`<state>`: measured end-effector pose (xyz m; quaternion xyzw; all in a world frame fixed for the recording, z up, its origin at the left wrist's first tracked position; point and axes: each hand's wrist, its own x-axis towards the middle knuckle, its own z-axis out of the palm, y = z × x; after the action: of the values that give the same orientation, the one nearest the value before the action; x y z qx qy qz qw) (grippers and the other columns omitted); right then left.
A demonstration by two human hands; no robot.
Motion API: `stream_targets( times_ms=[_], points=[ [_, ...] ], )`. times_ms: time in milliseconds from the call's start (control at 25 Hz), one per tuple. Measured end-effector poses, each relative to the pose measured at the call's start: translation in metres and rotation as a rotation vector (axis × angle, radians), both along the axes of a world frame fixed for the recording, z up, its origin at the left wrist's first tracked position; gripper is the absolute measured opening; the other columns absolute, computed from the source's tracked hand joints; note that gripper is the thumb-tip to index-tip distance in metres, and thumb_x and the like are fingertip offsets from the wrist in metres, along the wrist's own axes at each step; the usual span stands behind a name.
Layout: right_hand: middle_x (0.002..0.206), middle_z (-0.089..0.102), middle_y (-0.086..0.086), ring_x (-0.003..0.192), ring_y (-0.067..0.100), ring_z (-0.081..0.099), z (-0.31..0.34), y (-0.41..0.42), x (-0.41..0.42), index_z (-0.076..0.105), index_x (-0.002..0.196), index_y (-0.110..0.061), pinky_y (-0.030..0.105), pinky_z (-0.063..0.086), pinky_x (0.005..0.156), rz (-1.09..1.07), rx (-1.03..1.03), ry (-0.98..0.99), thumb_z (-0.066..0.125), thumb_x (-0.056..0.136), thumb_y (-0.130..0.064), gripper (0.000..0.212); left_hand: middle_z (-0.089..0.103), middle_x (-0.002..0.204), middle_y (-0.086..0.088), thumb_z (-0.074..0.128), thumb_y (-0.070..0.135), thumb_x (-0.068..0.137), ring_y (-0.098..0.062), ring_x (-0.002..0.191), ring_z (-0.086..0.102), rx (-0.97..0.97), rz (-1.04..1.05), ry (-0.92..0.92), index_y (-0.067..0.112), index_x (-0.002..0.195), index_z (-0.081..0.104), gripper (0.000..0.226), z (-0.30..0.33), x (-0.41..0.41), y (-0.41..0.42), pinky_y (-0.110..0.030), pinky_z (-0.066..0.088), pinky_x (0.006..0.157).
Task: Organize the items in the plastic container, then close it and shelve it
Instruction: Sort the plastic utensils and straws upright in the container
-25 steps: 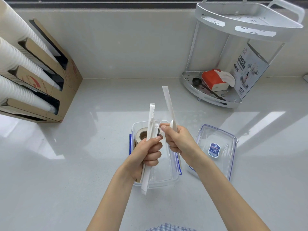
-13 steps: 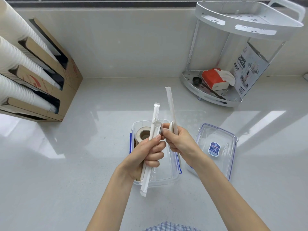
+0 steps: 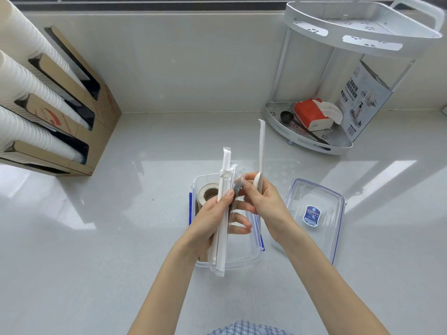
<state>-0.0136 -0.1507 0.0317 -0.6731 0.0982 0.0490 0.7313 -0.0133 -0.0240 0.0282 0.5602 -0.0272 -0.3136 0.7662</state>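
A clear plastic container [image 3: 251, 258] with blue side clips stands open on the counter below my hands. A brown roll of tape [image 3: 208, 193] sits in its far left corner. My left hand [image 3: 210, 223] grips a bundle of wrapped white straws [image 3: 223, 213] upright over the container, together with a dark item in a clear wrapper [image 3: 236, 189]. My right hand [image 3: 262, 200] holds a white plastic spoon [image 3: 261, 151] pointing up, and its fingertips touch the dark wrapped item. The clear lid [image 3: 316, 213] with a blue sticker lies to the right of the container.
A white two-tier corner rack [image 3: 362, 37] stands at the back right; its lower tier holds a red tissue pack [image 3: 310, 114], a black scoop [image 3: 286, 116] and a printed box [image 3: 362, 97]. A cardboard cup dispenser [image 3: 72, 112] with stacks of white cups stands at the left.
The spoon in my right hand has tilted more upright. My left fingers have loosened around the straws, and my right fingertips now pinch the dark wrapped item.
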Motion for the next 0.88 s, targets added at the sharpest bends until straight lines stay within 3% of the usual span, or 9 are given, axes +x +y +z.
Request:
stream_targets(
  times_ms=[160, 240, 320, 440, 600, 760, 880],
  points=[
    [0.084, 0.063, 0.018, 0.044, -0.002, 0.045, 0.0, -0.003, 0.004, 0.051, 0.076, -0.029, 0.012, 0.037, 0.045, -0.134, 0.026, -0.024, 0.052, 0.089, -0.026, 0.014, 0.074, 0.066, 0.002, 0.033, 0.028, 0.096, -0.014, 0.067, 0.072, 0.053, 0.247, 0.016, 0.017, 0.089, 0.062, 0.031, -0.011, 0.004, 0.001, -0.023, 0.057, 0.058],
    [0.075, 0.07, 0.004, 0.045, -0.001, 0.043, 0.001, -0.009, 0.006, 0.048, 0.078, -0.029, 0.012, 0.033, 0.045, -0.094, 0.038, -0.017, 0.049, 0.091, -0.026, 0.013, 0.068, 0.053, 0.009, 0.033, 0.025, 0.096, -0.006, 0.057, 0.066, 0.139, 0.385, -0.014, 0.016, 0.081, 0.058, 0.031, -0.015, 0.008, 0.006, -0.02, 0.053, 0.055],
    [0.066, 0.065, -0.009, 0.048, -0.001, 0.043, 0.002, -0.012, 0.005, 0.048, 0.077, -0.029, 0.01, 0.032, 0.044, 0.03, 0.033, 0.006, 0.046, 0.092, -0.025, 0.015, 0.05, 0.039, 0.013, 0.035, 0.025, 0.095, -0.003, 0.042, 0.047, 0.21, 0.474, -0.064, 0.019, 0.077, 0.057, 0.029, -0.014, 0.015, 0.008, -0.016, 0.041, 0.049],
    [0.055, 0.056, -0.015, 0.049, -0.002, 0.044, 0.001, -0.005, -0.001, 0.048, 0.073, -0.026, 0.008, 0.033, 0.046, 0.218, -0.024, 0.012, 0.043, 0.093, -0.021, 0.021, 0.031, 0.035, 0.014, 0.048, 0.031, 0.089, -0.003, 0.037, 0.029, 0.254, 0.436, -0.13, 0.023, 0.081, 0.063, 0.018, 0.0, 0.026, 0.004, -0.012, 0.029, 0.038],
    [0.049, 0.05, -0.016, 0.046, -0.001, 0.042, -0.002, 0.004, -0.006, 0.049, 0.078, -0.019, 0.012, 0.032, 0.046, 0.331, -0.081, 0.072, 0.044, 0.093, -0.022, 0.016, 0.031, 0.033, 0.013, 0.059, 0.036, 0.082, -0.004, 0.035, 0.027, 0.274, 0.345, -0.192, 0.024, 0.082, 0.067, 0.014, 0.016, 0.035, -0.008, -0.014, 0.027, 0.036],
    [0.06, 0.05, -0.009, 0.044, -0.003, 0.042, -0.004, 0.002, -0.006, 0.048, 0.075, -0.021, 0.014, 0.03, 0.052, 0.344, -0.179, 0.122, 0.045, 0.092, -0.023, 0.017, 0.042, 0.03, 0.014, 0.064, 0.032, 0.079, -0.002, 0.03, 0.039, 0.332, 0.337, -0.197, 0.018, 0.086, 0.068, 0.016, 0.017, 0.034, -0.012, -0.01, 0.032, 0.035],
    [0.063, 0.051, -0.007, 0.043, -0.004, 0.043, -0.006, 0.003, -0.007, 0.047, 0.072, -0.022, 0.016, 0.031, 0.053, 0.357, -0.222, 0.119, 0.045, 0.091, -0.021, 0.019, 0.046, 0.049, 0.011, 0.065, 0.029, 0.078, 0.0, 0.039, 0.046, 0.389, 0.336, -0.213, 0.02, 0.078, 0.064, 0.009, 0.015, 0.035, -0.014, -0.01, 0.035, 0.041]
  ],
)
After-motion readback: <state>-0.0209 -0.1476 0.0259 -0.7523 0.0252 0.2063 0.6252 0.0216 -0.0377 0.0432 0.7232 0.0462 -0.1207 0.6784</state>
